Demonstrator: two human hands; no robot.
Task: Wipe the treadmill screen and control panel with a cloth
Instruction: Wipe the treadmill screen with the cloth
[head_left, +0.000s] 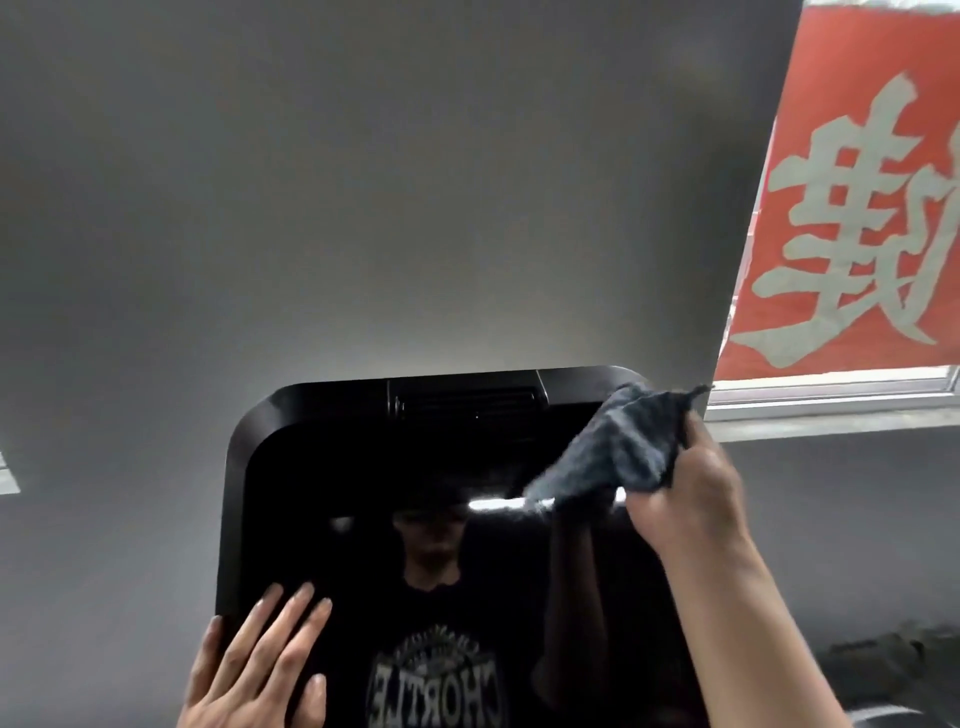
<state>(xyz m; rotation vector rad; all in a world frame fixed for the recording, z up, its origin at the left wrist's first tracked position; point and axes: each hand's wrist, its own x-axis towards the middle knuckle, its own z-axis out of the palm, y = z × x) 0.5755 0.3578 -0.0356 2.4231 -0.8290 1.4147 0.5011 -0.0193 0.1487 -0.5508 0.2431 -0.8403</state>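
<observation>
The treadmill screen (374, 467) is a glossy black panel with rounded top corners, filling the lower middle of the head view; it mirrors a person in a dark printed shirt. My right hand (696, 488) grips a crumpled grey-blue cloth (618, 447) and holds it against the screen's upper right corner. My left hand (260, 660) rests flat with straight fingers on the screen's lower left edge. A vent slot (467, 402) runs along the top of the housing. The control panel is out of view.
A plain grey wall (363, 182) stands right behind the screen. At the upper right hangs a red banner (857, 208) with large pale characters, above a white window frame (831, 395). Something dark lies at the lower right (893, 660).
</observation>
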